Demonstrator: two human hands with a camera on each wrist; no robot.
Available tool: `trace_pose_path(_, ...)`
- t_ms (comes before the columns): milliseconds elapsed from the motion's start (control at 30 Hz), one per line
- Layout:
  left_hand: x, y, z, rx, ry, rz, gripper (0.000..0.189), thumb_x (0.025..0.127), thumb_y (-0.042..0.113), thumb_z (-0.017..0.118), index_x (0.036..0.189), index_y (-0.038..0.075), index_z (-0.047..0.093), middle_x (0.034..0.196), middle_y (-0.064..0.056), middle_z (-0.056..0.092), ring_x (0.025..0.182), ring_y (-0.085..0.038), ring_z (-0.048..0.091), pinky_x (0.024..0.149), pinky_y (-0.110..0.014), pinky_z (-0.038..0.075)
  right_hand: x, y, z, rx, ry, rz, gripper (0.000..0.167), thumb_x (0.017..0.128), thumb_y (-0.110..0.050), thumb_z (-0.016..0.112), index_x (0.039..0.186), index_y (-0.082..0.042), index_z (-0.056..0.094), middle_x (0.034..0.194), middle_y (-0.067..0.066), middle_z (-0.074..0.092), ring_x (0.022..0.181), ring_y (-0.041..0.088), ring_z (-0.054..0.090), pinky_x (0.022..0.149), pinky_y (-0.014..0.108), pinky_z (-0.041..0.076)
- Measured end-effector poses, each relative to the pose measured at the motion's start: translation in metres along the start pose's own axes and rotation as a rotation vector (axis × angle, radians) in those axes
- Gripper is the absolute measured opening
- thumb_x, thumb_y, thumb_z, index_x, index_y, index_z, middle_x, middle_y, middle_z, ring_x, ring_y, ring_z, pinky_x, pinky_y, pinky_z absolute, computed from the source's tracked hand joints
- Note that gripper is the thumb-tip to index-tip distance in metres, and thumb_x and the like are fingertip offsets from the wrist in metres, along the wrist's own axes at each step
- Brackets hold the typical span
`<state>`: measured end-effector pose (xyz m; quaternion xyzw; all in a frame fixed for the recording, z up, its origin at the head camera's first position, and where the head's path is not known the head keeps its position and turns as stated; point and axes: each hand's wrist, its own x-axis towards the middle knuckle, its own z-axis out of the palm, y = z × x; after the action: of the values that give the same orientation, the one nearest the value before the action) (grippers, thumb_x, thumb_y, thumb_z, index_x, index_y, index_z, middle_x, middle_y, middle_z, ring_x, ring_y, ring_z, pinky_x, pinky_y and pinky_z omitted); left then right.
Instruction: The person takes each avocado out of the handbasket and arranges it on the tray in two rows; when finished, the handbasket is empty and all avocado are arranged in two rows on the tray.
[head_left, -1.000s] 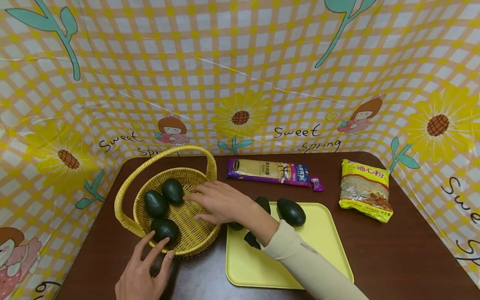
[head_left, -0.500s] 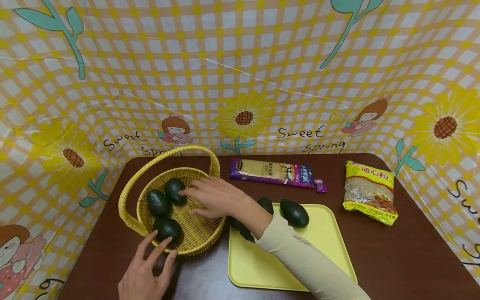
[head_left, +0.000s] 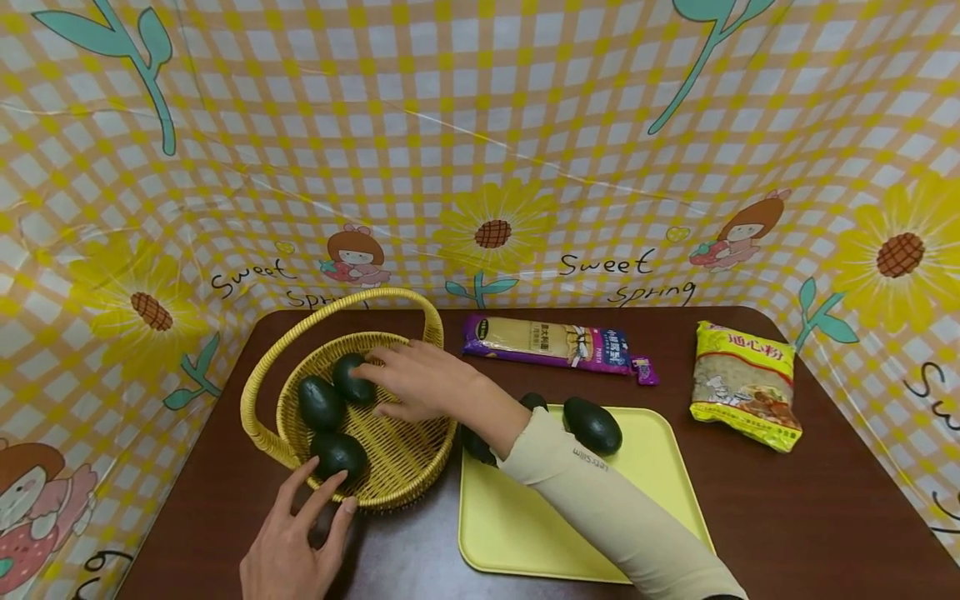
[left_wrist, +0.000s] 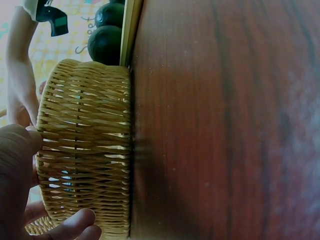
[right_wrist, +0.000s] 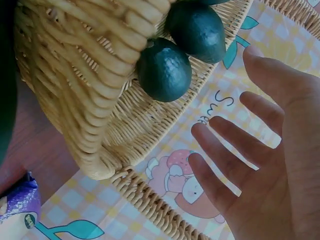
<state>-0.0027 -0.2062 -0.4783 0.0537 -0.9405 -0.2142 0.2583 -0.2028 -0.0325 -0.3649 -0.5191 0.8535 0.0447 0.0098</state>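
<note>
A woven basket [head_left: 408, 467] with a tall handle holds three dark green avocados: a front one [head_left: 340, 458], a left one [head_left: 321, 403] and a back one [head_left: 352, 379]. My left hand [head_left: 288, 542] holds the near rim, its fingers reaching over beside the front avocado and its thumb outside. In the left wrist view, the basket's wall [left_wrist: 85, 145] stands between the fingers and the tabletop. My right hand [head_left: 420, 379] hovers over the basket, fingers spread, nearest to the back avocado. In the right wrist view, a gap separates that hand [right_wrist: 260, 160] from an avocado [right_wrist: 165, 70].
A yellow tray [head_left: 540, 533] right of the basket carries more avocados [head_left: 592, 425], some hidden behind the right forearm. A purple pasta packet [head_left: 547, 344] lies behind it. A yellow bag [head_left: 745, 383] of pasta sits at the right. A checked cloth [head_left: 480, 125] surrounds the table.
My right hand has moved left and slightly farther back, over the back avocado. The left hand stays at the rim. The whole view has shifted slightly.
</note>
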Motion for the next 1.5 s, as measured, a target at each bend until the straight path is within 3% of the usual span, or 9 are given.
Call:
trace_pose_path(233, 0.000, 0.001, 0.001, 0.005, -0.010, -0.013, 0.032, 0.093, 0.035, 0.087, 0.123, 0.024, 0.083, 0.143, -0.009, 0.066, 0.071, -0.028, 0.071, 0.047, -0.041, 0.050, 0.011, -0.001, -0.005, -0.024, -0.034, -0.003, 0.066, 0.108, -0.054, 0.062, 0.165, -0.026, 0.046, 0.161, 0.006, 0.051, 0.141, 0.024, 0.059, 0.112, 0.043, 0.052)
trace_pose_path(600, 0.000, -0.001, 0.001, 0.000, -0.014, -0.005, 0.031, 0.093, 0.036, 0.087, 0.123, 0.027, 0.083, 0.143, -0.007, 0.066, 0.072, -0.027, 0.071, 0.046, -0.040, 0.049, 0.027, 0.001, -0.006, -0.038, -0.083, 0.003, 0.068, 0.107, -0.055, 0.063, 0.166, -0.026, 0.044, 0.160, 0.005, 0.051, 0.142, 0.024, 0.057, 0.112, 0.042, 0.053)
trace_pose_path(1000, -0.001, -0.001, 0.000, -0.005, -0.021, -0.007, 0.032, 0.092, 0.035, 0.087, 0.123, 0.028, 0.083, 0.143, -0.008, 0.067, 0.069, -0.024, 0.070, 0.045, -0.037, 0.048, 0.040, 0.004, 0.002, -0.039, -0.126, 0.014, 0.068, 0.108, -0.054, 0.063, 0.166, -0.026, 0.043, 0.159, 0.003, 0.051, 0.142, 0.021, 0.056, 0.113, 0.037, 0.051)
trace_pose_path(1233, 0.000, 0.001, -0.002, -0.005, -0.031, -0.016, 0.031, 0.093, 0.035, 0.087, 0.123, 0.027, 0.083, 0.143, -0.008, 0.066, 0.072, -0.026, 0.072, 0.046, -0.039, 0.049, 0.051, 0.008, 0.009, 0.013, -0.175, 0.041, 0.069, 0.107, -0.050, 0.065, 0.168, -0.027, 0.040, 0.165, 0.005, 0.045, 0.143, 0.021, 0.055, 0.112, 0.037, 0.051)
trace_pose_path(1500, 0.002, 0.002, -0.003, 0.008, -0.037, -0.024, 0.030, 0.095, 0.037, 0.086, 0.123, 0.028, 0.083, 0.145, -0.006, 0.066, 0.067, -0.016, 0.063, 0.045, -0.031, 0.042, 0.060, 0.014, 0.011, 0.091, -0.226, 0.093, 0.073, 0.107, -0.047, 0.068, 0.170, -0.030, 0.034, 0.175, 0.008, 0.032, 0.149, 0.025, 0.050, 0.110, 0.040, 0.053)
